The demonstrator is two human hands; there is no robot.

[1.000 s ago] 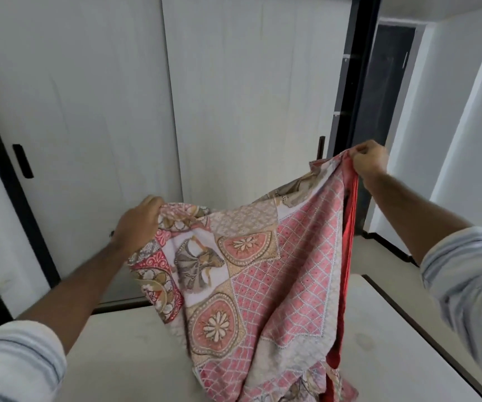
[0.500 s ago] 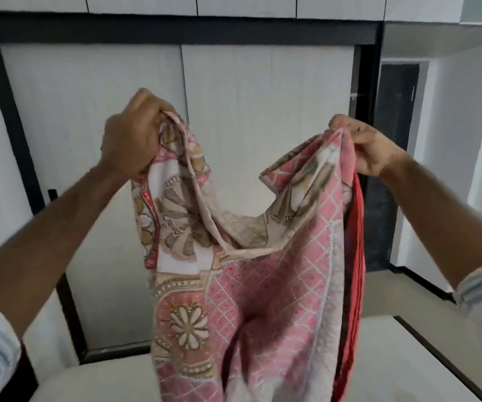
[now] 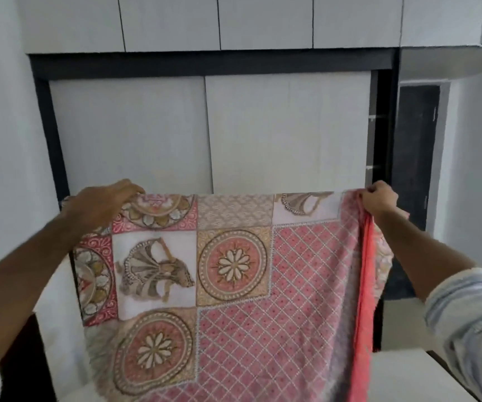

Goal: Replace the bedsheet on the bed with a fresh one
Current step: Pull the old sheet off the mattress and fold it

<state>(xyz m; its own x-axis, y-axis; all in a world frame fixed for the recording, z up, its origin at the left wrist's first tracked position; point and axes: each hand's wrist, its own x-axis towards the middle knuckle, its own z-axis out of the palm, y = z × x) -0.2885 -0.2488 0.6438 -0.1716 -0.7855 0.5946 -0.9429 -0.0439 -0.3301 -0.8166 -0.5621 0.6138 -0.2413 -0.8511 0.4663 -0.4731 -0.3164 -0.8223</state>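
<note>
Head view shows the left hand point(image 3: 100, 203) and right hand point(image 3: 380, 198) each pinching a top corner of the patterned bedsheet point(image 3: 234, 285), stretched taut above the bare mattress point(image 3: 402, 375), presumably so it hangs open for spreading.

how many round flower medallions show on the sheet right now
2 whole ones on the sheet: one in the middle and one lower left. Partial rounds of a different pattern sit under the left hand and at the left edge; more may be hidden in folds.
</note>
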